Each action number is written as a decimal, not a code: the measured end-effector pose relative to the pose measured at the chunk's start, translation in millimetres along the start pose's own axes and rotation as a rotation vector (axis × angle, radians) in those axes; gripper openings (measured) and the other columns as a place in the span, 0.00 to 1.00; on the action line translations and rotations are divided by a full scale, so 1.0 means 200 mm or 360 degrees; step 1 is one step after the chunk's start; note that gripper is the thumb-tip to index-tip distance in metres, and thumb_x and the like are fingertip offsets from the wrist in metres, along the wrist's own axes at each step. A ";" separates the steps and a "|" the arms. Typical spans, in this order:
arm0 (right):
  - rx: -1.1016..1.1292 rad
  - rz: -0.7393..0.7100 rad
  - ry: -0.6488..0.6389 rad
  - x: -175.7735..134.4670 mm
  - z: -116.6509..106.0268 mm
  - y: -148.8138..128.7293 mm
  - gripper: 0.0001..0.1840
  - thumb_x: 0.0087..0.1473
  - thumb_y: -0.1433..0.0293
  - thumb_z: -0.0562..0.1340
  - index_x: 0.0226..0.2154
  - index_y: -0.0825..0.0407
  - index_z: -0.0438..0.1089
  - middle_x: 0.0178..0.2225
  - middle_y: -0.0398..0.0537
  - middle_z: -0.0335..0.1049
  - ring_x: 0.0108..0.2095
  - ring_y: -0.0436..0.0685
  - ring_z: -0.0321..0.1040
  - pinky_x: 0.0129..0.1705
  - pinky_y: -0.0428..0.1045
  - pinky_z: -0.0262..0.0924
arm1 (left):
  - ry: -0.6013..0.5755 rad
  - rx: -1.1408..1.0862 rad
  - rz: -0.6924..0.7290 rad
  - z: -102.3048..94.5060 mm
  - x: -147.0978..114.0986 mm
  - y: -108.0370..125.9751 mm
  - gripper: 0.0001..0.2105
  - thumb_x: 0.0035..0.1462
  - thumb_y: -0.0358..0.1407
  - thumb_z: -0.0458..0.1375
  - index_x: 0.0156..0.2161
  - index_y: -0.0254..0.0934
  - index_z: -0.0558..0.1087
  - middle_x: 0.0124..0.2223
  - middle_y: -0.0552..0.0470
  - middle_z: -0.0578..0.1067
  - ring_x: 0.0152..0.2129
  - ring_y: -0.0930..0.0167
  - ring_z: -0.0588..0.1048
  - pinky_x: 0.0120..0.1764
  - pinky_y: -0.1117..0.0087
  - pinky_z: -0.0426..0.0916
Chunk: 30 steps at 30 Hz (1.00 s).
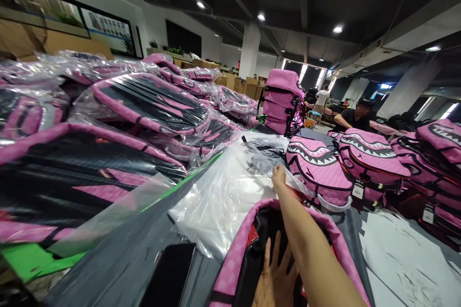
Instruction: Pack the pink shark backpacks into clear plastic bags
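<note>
A pink-and-black backpack (240, 249) lies in front of me, its black padded side up. My left hand (275, 271) rests flat on that side with fingers spread. My right arm reaches forward across the backpack. At its far end my right hand (278, 178) is closed at the edge of a clear plastic bag (261, 165), which it appears to pinch; the fingertips are partly hidden. A stack of flat, milky plastic bags (216, 201) lies just beyond the backpack, with black straps or cords (266, 146) at its far end.
Bagged backpacks (151, 103) are heaped on the left. A phone (169, 276) lies near the front. Pink shark-mouth backpacks (319, 165) stand on the right, beside white sheets (406, 254). More backpacks (283, 100) are stacked behind. A person (355, 117) in dark clothing is at the far right.
</note>
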State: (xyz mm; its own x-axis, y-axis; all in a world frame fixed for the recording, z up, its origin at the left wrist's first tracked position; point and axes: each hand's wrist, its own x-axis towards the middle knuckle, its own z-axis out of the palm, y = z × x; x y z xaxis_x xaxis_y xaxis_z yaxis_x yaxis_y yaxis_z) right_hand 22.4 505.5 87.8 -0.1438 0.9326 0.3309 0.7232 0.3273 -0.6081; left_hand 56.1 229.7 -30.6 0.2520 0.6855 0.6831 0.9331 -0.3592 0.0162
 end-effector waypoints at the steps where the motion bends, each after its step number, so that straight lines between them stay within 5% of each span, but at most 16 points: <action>1: 0.0022 -0.0006 0.0114 0.03 -0.09 0.00 0.14 0.70 0.62 0.53 0.38 0.51 0.69 0.30 0.43 0.69 0.28 0.52 0.66 0.32 0.48 0.61 | -0.0006 -0.0026 0.0000 0.01 0.00 0.00 0.35 0.61 0.45 0.58 0.71 0.51 0.54 0.74 0.54 0.55 0.71 0.48 0.46 0.70 0.39 0.34; 4: 0.0077 -0.0079 0.0350 0.09 -0.40 -0.04 0.16 0.69 0.65 0.45 0.36 0.48 0.65 0.26 0.42 0.64 0.27 0.55 0.62 0.32 0.49 0.54 | -0.0009 -0.0081 -0.0024 0.05 0.01 -0.02 0.37 0.63 0.43 0.58 0.73 0.50 0.48 0.73 0.51 0.58 0.69 0.48 0.53 0.69 0.41 0.44; 7: 0.0124 -0.0309 0.0414 0.07 -0.71 -0.12 0.12 0.66 0.64 0.49 0.33 0.48 0.63 0.25 0.39 0.60 0.27 0.54 0.58 0.33 0.48 0.51 | -0.0150 -0.0339 -0.0039 0.03 0.04 -0.05 0.44 0.58 0.55 0.61 0.73 0.50 0.46 0.72 0.46 0.59 0.68 0.43 0.55 0.66 0.37 0.52; 10: 0.0156 -0.0598 0.0291 -0.08 -0.92 -0.24 0.12 0.63 0.61 0.54 0.30 0.48 0.63 0.24 0.38 0.59 0.27 0.52 0.56 0.32 0.46 0.52 | -0.0357 -0.0819 -0.0172 -0.04 0.09 -0.06 0.48 0.49 0.62 0.64 0.71 0.53 0.53 0.72 0.45 0.59 0.69 0.38 0.50 0.64 0.29 0.48; 13: 0.0156 -0.0900 -0.0003 -0.37 -1.03 -0.35 0.14 0.62 0.59 0.59 0.28 0.49 0.66 0.25 0.38 0.62 0.28 0.51 0.59 0.33 0.44 0.54 | -0.0136 -0.1522 -0.0680 -0.20 0.16 -0.04 0.38 0.52 0.59 0.64 0.66 0.50 0.66 0.68 0.45 0.67 0.69 0.44 0.53 0.67 0.33 0.44; 17: 0.0001 -0.1061 -0.0341 -0.86 -1.06 -0.41 0.10 0.63 0.63 0.62 0.31 0.50 0.71 0.32 0.42 0.69 0.31 0.50 0.64 0.35 0.45 0.54 | 0.0648 -0.2568 -0.1500 -0.55 0.23 0.04 0.32 0.49 0.57 0.67 0.54 0.40 0.76 0.55 0.43 0.78 0.57 0.54 0.73 0.61 0.54 0.66; 20: -0.0125 -0.0905 -0.0398 -1.16 -1.01 -0.42 0.07 0.63 0.65 0.63 0.32 0.48 0.72 0.34 0.42 0.72 0.32 0.51 0.67 0.34 0.45 0.53 | 0.0904 -0.2819 -0.1922 -0.79 0.21 0.10 0.31 0.38 0.56 0.73 0.44 0.37 0.78 0.45 0.46 0.81 0.46 0.60 0.78 0.49 0.63 0.73; 23: -0.0232 -0.0647 -0.0455 -1.30 -0.92 -0.42 0.07 0.64 0.65 0.63 0.33 0.46 0.72 0.33 0.40 0.74 0.34 0.52 0.70 0.33 0.45 0.52 | 0.0827 -0.2426 -0.2096 -0.89 0.09 0.11 0.32 0.32 0.62 0.71 0.33 0.36 0.77 0.33 0.50 0.79 0.33 0.65 0.77 0.40 0.66 0.73; 27: -0.0238 -0.0271 -0.0377 -1.26 -0.81 -0.43 0.10 0.69 0.64 0.55 0.38 0.46 0.70 0.27 0.40 0.71 0.31 0.54 0.69 0.31 0.46 0.47 | 0.0526 -0.1662 -0.2019 -0.92 -0.14 0.05 0.33 0.35 0.72 0.60 0.17 0.40 0.66 0.18 0.56 0.65 0.20 0.70 0.65 0.29 0.66 0.65; 30: -0.0133 -0.0249 -0.0320 -1.21 -0.77 -0.47 0.12 0.70 0.67 0.51 0.39 0.48 0.69 0.29 0.43 0.71 0.31 0.55 0.68 0.31 0.46 0.49 | 0.0600 -0.1212 -0.1821 -1.01 -0.23 0.00 0.31 0.38 0.67 0.63 0.29 0.37 0.77 0.30 0.49 0.76 0.29 0.61 0.73 0.37 0.61 0.69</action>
State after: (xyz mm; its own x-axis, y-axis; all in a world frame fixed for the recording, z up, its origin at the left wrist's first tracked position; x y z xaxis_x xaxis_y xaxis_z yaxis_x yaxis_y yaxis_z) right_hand 92.4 225.8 176.5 -0.3835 0.8858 0.2613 0.7338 0.4640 -0.4963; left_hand -6.6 70.1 86.2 -0.7288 0.6622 0.1745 0.1789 -0.0618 0.9819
